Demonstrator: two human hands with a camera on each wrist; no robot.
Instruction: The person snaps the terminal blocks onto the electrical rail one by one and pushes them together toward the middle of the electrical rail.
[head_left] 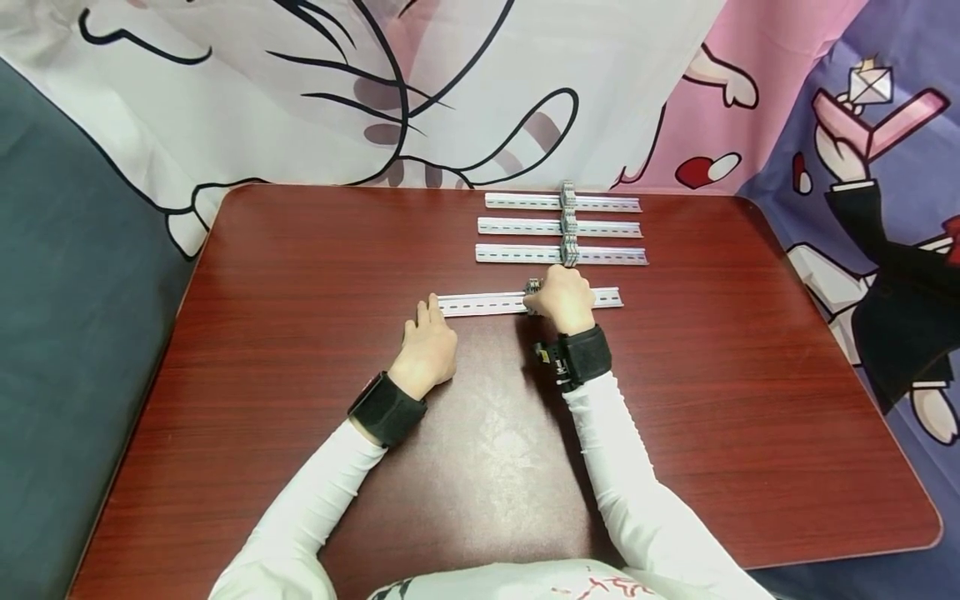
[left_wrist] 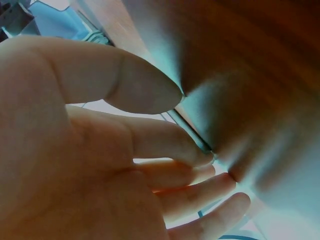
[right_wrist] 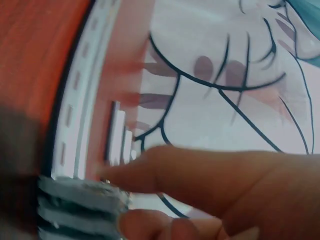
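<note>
A slotted metal DIN rail point(head_left: 480, 305) lies across the table in front of me, with a row of grey terminal blocks point(right_wrist: 75, 205) on it. My right hand point(head_left: 564, 298) is over the rail, its thumb and bent fingers gripping the terminal blocks and partly covering them. At the rail's left end, my left hand point(head_left: 427, 350) touches it with nearly straight fingers. In the left wrist view, the left thumb point(left_wrist: 145, 90) is apart from the other fingers, beside a thin rail edge point(left_wrist: 190, 130).
Behind lie three more DIN rails point(head_left: 517, 253), parallel, each with terminal blocks point(head_left: 568, 225) near its middle. The reddish-brown table point(head_left: 300, 250) ends at the back against a printed cartoon curtain point(head_left: 487, 83). A grey-green surface point(head_left: 75, 250) borders the left side.
</note>
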